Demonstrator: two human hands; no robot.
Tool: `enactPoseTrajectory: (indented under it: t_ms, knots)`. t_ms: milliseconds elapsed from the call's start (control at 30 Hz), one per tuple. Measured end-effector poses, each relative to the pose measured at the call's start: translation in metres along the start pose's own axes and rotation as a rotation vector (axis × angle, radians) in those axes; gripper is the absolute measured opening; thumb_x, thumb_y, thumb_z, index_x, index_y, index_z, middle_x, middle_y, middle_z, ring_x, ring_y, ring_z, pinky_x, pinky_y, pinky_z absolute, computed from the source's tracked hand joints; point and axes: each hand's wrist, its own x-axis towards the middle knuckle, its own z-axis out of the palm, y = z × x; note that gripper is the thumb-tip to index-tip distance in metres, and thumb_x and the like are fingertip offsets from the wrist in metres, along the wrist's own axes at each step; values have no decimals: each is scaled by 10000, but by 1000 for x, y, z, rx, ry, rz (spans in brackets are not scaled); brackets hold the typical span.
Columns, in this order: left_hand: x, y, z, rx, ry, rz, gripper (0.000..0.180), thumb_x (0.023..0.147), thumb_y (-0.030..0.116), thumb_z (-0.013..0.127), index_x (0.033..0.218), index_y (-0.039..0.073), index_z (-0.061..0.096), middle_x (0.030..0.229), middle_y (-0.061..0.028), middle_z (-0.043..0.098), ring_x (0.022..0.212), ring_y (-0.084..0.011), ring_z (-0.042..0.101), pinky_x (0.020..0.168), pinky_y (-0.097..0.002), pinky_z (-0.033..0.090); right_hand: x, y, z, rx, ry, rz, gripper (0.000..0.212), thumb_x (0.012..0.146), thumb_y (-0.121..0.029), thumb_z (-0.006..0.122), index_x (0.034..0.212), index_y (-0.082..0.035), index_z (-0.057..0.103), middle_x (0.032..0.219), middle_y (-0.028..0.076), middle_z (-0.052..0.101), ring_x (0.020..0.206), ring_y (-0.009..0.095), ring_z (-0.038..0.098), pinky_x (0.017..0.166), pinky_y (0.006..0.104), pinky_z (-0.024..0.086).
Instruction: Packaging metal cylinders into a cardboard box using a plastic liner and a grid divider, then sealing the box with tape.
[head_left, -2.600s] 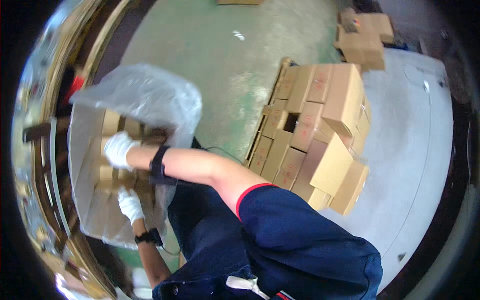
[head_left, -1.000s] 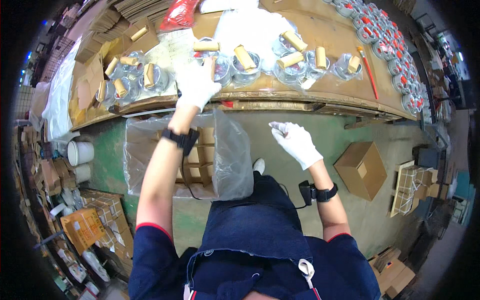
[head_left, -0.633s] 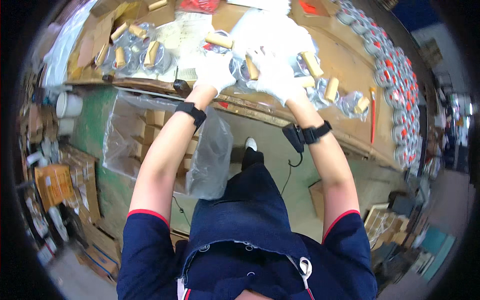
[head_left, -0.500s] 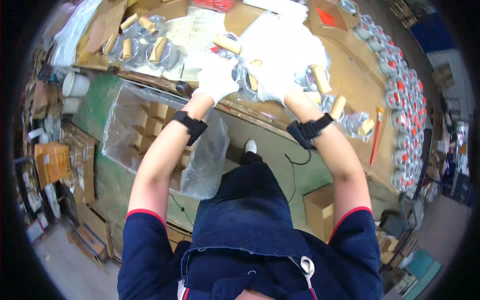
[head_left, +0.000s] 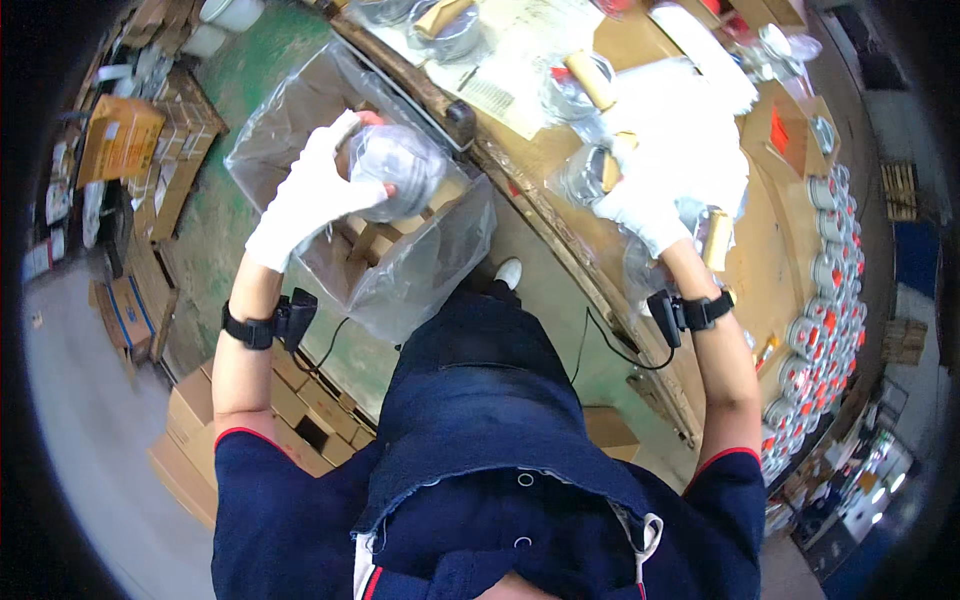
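My left hand [head_left: 308, 195], in a white glove, grips a round metal can wrapped in clear plastic [head_left: 405, 170]. Thumb and fingers are around the can's side. It is over an open carton lined with clear plastic [head_left: 440, 265], where cardboard dividers [head_left: 372, 243] show. On the worktable, my gloved right hand [head_left: 640, 210] is beside another plastic-wrapped can [head_left: 580, 178] with a short tan cylinder [head_left: 609, 170] on it. Glare washes out the right fingers, so their grip is hidden.
More wrapped cans [head_left: 450, 35] with tan cylinders are on the worktable [head_left: 775, 215]. Many grey and red cans [head_left: 825, 300] line its right side. An open carton [head_left: 785, 130] is at the back right. Stacked cartons [head_left: 195, 420] are at lower left. A black cable [head_left: 625, 355] hangs near my right wrist.
My left hand has left the table and moved left and down with a wrapped can, over the lined carton. My right hand has stayed by the cans. The view has turned left.
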Motion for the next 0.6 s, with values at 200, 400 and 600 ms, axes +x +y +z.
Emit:
enactPoseTrajectory:
  t_ms: [200,400,600]
  knots:
    - [40,-150,76,-478,-88,-266,755,625,339,832,1267,69,541,1034,-126,625,949,-235,610,857,-349,508,-33,-66,-43,929,-190,397,730,586,-263,852,1224,-51,569,1147,127,615,1047,241,605,903,348,497]
    - [100,-248,226,46,-35,-290,465,744,423,643,1085,107,629,960,-220,681,953,-380,645,824,-444,521,-10,-197,-34,805,-234,39,828,559,-104,869,1284,-74,469,1183,88,584,1132,179,556,972,316,464]
    - [108,-255,263,313,143,-137,413,760,294,690,1118,99,624,1088,-209,554,1001,-371,551,680,-437,483,71,-256,75,473,-316,-179,756,560,-122,824,1253,-118,521,1157,170,581,1100,342,577,970,384,457]
